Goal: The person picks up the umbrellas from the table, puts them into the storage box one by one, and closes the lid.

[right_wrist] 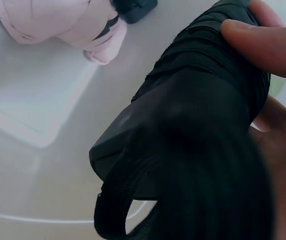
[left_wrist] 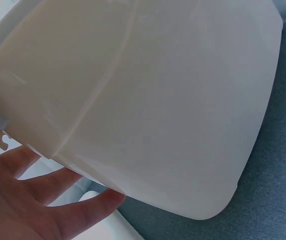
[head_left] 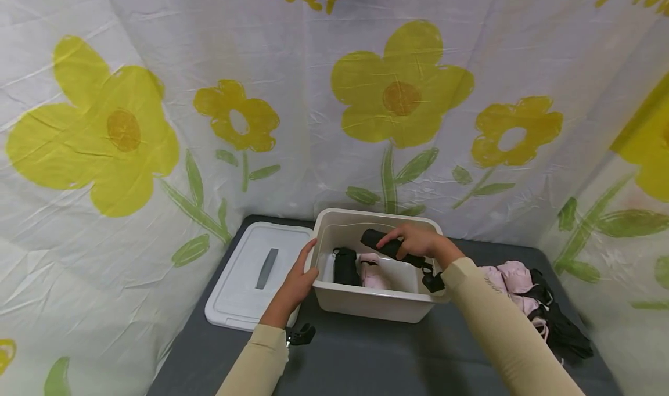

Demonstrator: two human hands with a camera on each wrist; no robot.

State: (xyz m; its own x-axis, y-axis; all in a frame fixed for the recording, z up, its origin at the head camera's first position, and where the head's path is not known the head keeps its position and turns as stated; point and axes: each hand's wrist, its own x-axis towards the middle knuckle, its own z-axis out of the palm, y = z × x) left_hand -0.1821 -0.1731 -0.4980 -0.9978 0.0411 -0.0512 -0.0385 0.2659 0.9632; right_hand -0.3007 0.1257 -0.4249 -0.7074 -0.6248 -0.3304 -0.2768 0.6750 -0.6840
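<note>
My right hand (head_left: 420, 242) grips a folded black umbrella (head_left: 377, 240) over the inside of a cream plastic storage box (head_left: 371, 304). The umbrella lies slanted, and its black strap (head_left: 431, 281) hangs at the lower right end. Close up in the right wrist view, the thumb (right_wrist: 258, 45) presses on the umbrella's wrapped cloth. A second black folded umbrella (head_left: 346, 267) and a pink one (head_left: 372, 274) lie side by side in the box's left part. My left hand (head_left: 294, 281) rests against the box's left side, its fingers straight in the left wrist view.
The white box lid (head_left: 235, 294) with a grey handle lies left of the box. Right of it is a pile of pink (head_left: 516, 277) and black (head_left: 567, 332) folded cloth items, partly behind my right sleeve. A flower-printed sheet (head_left: 303, 181) hangs behind the dark grey table (head_left: 360, 355).
</note>
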